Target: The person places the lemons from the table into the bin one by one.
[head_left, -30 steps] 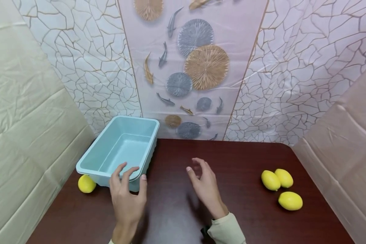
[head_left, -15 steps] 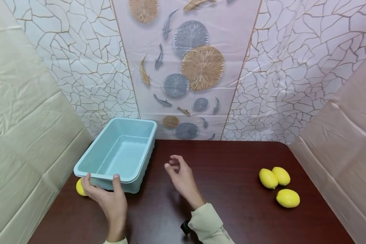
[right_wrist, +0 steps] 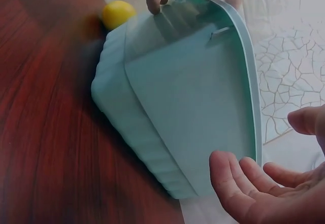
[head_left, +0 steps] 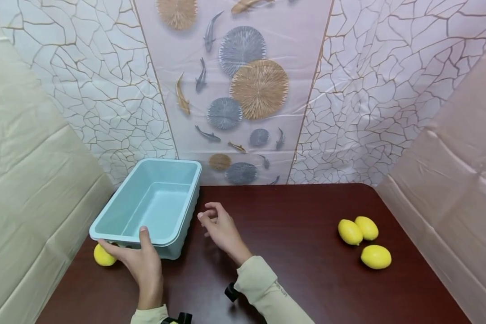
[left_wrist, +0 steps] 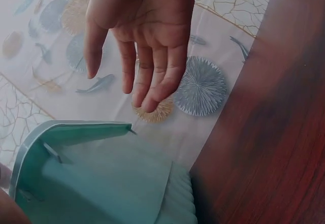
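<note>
A light blue rectangular plastic basin [head_left: 188, 216] stands at the back left of the dark red-brown table. My left hand [head_left: 146, 267] grips its near rim, thumb over the top edge and fingers under it on the outside. The right wrist view also catches those fingers on the basin [right_wrist: 152, 132] wall. Partly hidden behind the left hand, a yellow lemon [head_left: 104, 256] lies by the basin's near left corner. My right hand [head_left: 222, 229] hovers just right of the basin, fingers loosely bent, holding nothing.
Toward the right side of the table lie a lemon [head_left: 350, 232], a second lemon [head_left: 366, 227] touching it, and a third lemon [head_left: 376, 257] nearer. Patterned cloth [head_left: 243, 135] hangs behind the table, and plain beige cloth [head_left: 44, 189] borders both sides.
My left hand has come down from above the basin's near right corner and moved left to grip the near rim. The right hand has moved left toward the basin. The view has shifted slightly.
</note>
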The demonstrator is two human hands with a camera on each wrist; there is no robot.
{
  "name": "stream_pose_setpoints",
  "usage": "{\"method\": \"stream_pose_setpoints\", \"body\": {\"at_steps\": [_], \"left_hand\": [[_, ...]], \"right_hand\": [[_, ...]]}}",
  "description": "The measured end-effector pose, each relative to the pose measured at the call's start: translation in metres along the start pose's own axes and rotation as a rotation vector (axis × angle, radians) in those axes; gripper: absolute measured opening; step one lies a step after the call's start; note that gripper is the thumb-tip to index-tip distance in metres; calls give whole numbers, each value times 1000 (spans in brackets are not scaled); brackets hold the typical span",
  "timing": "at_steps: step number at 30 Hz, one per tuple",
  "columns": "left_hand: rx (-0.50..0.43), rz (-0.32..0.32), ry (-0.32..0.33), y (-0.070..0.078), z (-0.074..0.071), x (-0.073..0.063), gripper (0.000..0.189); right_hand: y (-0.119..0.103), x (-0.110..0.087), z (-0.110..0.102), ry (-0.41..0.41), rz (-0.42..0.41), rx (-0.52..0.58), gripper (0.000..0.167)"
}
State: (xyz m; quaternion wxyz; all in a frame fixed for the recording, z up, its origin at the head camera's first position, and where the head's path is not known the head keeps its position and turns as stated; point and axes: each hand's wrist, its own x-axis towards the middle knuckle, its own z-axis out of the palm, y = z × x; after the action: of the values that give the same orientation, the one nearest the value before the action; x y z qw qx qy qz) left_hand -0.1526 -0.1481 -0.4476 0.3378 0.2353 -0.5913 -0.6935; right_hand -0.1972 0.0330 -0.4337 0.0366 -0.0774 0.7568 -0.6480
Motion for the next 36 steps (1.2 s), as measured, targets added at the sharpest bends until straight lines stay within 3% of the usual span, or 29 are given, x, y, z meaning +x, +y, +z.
{"method": "stream_pose_setpoints", "body": {"at_steps": [9, 20, 27, 31, 36], "left_hand": [[30, 10, 16, 4, -4, 3, 97], [-60, 43, -6, 9, -10, 2, 102], [-92, -16, -66, 16, -17, -5, 110], [-41, -68, -102, 19, -20, -8, 111], [21, -94, -122, 21, -25, -11, 111]], "right_hand": [[3, 12, 3, -13, 13, 35, 45], [-3, 29, -9, 23, 54, 72, 55], [-2, 38, -16, 8, 102, 211, 59], [-2, 41, -17, 3, 116, 266, 63], [-4, 42, -18, 32, 122, 251, 69]]}}
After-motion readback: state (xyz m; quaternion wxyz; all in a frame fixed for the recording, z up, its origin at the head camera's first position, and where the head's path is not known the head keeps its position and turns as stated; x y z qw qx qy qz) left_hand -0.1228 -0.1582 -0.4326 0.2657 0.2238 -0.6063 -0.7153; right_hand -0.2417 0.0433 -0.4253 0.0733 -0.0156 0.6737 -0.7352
